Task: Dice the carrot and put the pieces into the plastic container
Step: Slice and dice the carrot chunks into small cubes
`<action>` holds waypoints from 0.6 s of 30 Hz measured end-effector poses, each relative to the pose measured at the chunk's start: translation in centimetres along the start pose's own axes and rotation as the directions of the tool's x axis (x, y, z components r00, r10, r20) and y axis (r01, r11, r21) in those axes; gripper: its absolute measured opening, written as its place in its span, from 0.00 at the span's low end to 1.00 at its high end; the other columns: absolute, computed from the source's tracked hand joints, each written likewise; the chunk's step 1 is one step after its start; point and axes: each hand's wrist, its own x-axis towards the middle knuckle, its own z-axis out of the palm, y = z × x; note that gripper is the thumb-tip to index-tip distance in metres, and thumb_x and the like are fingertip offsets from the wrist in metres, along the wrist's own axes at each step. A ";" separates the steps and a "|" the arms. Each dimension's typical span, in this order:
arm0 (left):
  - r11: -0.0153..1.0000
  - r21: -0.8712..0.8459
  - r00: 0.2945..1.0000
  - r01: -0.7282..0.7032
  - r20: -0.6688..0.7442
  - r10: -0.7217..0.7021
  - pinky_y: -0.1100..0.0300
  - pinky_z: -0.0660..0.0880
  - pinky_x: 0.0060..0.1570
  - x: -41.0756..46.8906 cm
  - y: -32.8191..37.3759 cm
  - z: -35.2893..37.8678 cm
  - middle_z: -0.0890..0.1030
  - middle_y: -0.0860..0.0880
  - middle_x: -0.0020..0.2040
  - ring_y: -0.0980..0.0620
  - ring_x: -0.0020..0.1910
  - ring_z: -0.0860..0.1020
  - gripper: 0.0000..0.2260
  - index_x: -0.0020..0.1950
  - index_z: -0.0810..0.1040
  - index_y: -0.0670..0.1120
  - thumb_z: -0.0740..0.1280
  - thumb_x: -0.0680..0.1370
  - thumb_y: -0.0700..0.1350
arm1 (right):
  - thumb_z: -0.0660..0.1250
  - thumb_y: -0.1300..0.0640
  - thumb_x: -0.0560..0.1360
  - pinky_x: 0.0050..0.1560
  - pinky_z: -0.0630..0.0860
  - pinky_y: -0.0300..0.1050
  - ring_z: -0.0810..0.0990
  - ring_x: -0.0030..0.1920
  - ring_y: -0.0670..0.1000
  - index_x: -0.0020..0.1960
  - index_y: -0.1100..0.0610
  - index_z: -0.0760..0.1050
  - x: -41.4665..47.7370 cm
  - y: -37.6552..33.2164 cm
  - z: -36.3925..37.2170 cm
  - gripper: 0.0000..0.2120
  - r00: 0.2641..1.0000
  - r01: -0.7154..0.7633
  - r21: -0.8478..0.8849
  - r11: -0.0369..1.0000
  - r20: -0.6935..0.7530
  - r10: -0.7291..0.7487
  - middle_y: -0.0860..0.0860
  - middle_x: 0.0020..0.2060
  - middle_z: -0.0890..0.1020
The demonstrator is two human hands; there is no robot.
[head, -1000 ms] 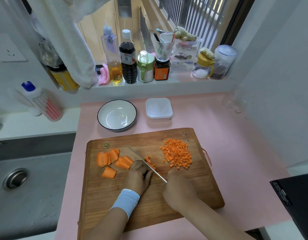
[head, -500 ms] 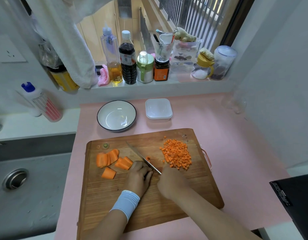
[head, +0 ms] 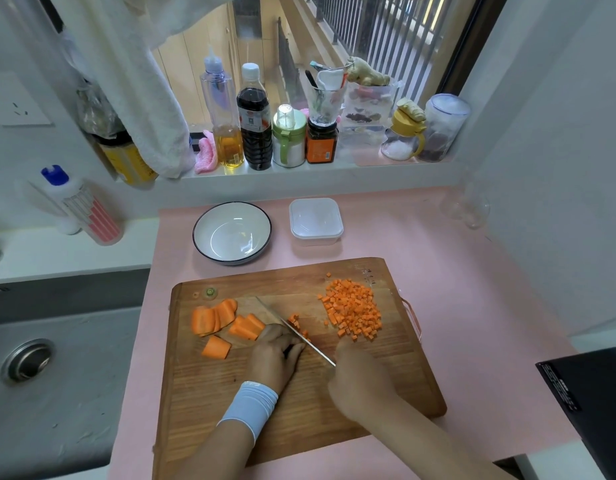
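You're mid-dice: right hand (head: 355, 382) wrapped round the knife (head: 292, 329), left hand (head: 275, 355) curled against the blade, can't tell what it pins. Carrot chunks (head: 246, 329) sit just left of that hand, with the diced pile (head: 353, 313) right of the blade. Next I'd cut those chunks, fingertips tucked. The container (head: 315, 220) is well beyond the blade tip.

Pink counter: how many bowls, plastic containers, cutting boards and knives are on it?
Bowl: 1
Plastic container: 1
Cutting board: 1
Knife: 1, its blade down on the board
Total: 4
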 end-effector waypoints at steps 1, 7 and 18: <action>1.000 -0.004 1.000 -0.001 0.004 0.001 0.72 0.67 0.48 0.0 0.0 -0.1 0.79 0.51 0.37 0.57 0.44 0.73 0.07 0.37 0.84 0.45 0.80 0.65 0.38 | 0.62 0.57 0.79 0.47 0.73 0.45 0.81 0.54 0.56 0.63 0.56 0.70 0.0 0.0 0.0 0.14 1.000 -0.005 0.002 1.000 0.010 0.005 0.53 0.54 0.81; 0.999 -0.004 0.998 -0.050 0.042 0.050 0.74 0.66 0.51 -0.1 -0.2 -0.4 0.79 0.50 0.39 0.57 0.45 0.73 0.05 0.40 0.84 0.44 0.78 0.68 0.39 | 0.61 0.57 0.79 0.53 0.79 0.49 0.82 0.52 0.55 0.58 0.54 0.69 0.7 -0.3 0.2 0.08 0.997 -0.042 0.013 0.999 0.064 0.041 0.53 0.52 0.81; 0.996 -0.015 0.992 -0.091 0.081 0.092 0.71 0.69 0.52 -0.3 -0.6 -1.0 0.79 0.53 0.42 0.57 0.47 0.75 0.03 0.42 0.84 0.47 0.76 0.72 0.39 | 0.60 0.61 0.78 0.47 0.78 0.49 0.80 0.52 0.58 0.55 0.57 0.73 3.3 -1.5 0.3 0.07 0.992 -0.068 0.042 0.997 0.112 0.063 0.57 0.54 0.80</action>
